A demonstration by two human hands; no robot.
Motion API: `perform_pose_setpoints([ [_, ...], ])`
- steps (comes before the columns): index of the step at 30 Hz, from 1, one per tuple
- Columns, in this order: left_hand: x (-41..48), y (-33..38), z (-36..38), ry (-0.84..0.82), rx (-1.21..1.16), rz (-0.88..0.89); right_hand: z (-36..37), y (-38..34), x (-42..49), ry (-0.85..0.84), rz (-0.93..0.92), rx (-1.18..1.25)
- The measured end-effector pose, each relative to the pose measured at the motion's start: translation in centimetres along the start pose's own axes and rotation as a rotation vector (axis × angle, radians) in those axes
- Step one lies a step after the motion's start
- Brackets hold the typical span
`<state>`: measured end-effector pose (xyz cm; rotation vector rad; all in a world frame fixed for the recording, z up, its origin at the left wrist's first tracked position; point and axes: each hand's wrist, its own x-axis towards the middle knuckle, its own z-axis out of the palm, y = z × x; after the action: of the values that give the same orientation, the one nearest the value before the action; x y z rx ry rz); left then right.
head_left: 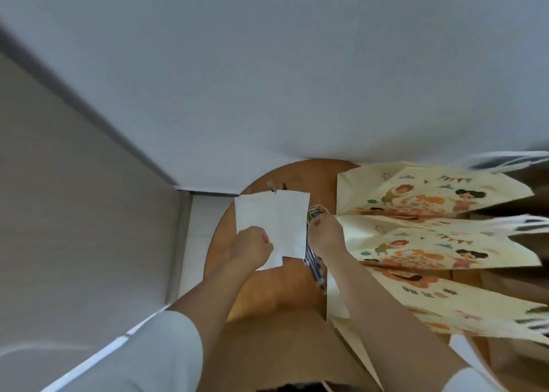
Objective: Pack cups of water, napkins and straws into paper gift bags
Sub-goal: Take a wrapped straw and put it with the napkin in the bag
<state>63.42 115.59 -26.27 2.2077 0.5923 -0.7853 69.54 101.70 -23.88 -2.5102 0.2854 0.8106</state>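
Observation:
White napkins (276,216) lie spread on the round wooden table (297,279). My left hand (252,243) rests on their near left corner with fingers curled, pinching the paper. My right hand (325,232) reaches down at the napkins' right edge, fingers curled at a packet of coloured straws (315,210) and its clear wrapper (315,265); I cannot tell if it grips them. Cream paper gift bags with cartoon prints (427,197) (430,249) stand side by side on the right. No cups are visible.
A third printed bag (463,302) lies nearer me at the right. A white wall rises behind the table, with a grey panel and pale floor on the left. The table's front edge meets my lap.

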Motion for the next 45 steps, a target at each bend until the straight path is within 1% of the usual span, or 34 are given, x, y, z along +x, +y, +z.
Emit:
perform_pose_setpoints([
  [2, 2.1, 0.4, 1.0, -0.003, 0.01, -0.052, 0.8, 0.1, 1.5, 0.051, 0.028, 0.029],
  [5, 4.4, 1.2, 2.6, 0.024, -0.034, -0.143, 2.4, 0.3, 2.9, 0.178, 0.081, 0.103],
  [7, 5.4, 1.9, 3.3, 0.041, -0.032, -0.17, 3.4, 0.7, 3.7, 0.222, 0.109, 0.122],
  [9, 6.2, 2.4, 3.7, 0.052, -0.043, -0.21, 3.9, 1.0, 4.3, 0.212, 0.134, 0.131],
  [12, 7.0, 2.9, 4.3, 0.06, -0.087, -0.289, 3.9, 1.7, 5.1, 0.149, 0.194, 0.08],
  [14, 7.1, 3.4, 4.8, 0.057, -0.077, -0.314, 3.9, 2.3, 5.4, 0.149, 0.202, 0.063],
  [16, 7.1, 3.7, 5.0, 0.067, -0.072, -0.314, 3.8, 2.6, 5.5, 0.175, 0.196, 0.086],
  [21, 7.8, 4.0, 4.4, 0.182, -0.169, -0.321, 3.3, 2.2, 6.3, 0.238, 0.153, 0.12],
  [25, 8.4, 3.9, 4.2, 0.144, -0.133, -0.301, 3.7, 2.2, 6.8, 0.21, 0.125, 0.101],
  [28, 8.5, 3.7, 4.5, 0.113, -0.122, -0.267, 3.7, 2.4, 6.8, 0.19, 0.148, 0.122],
  [33, 7.8, 3.1, 4.3, 0.138, -0.185, -0.179, 3.4, 2.6, 6.4, 0.177, 0.122, 0.139],
  [36, 7.0, 1.7, 3.4, 0.153, -0.186, -0.149, 2.9, 2.4, 5.7, 0.163, 0.074, 0.196],
  [40, 5.8, -1.0, 1.6, 0.218, -0.193, -0.232, 2.1, 1.6, 4.4, 0.156, 0.024, 0.312],
  [42, 5.1, -1.9, 0.8, 0.211, -0.196, -0.25, 1.8, 1.0, 3.6, 0.151, 0.016, 0.355],
  [45, 3.8, -1.6, 0.0, 0.215, -0.287, -0.179, 1.4, 0.0, 2.2, 0.106, -0.011, 0.43],
])
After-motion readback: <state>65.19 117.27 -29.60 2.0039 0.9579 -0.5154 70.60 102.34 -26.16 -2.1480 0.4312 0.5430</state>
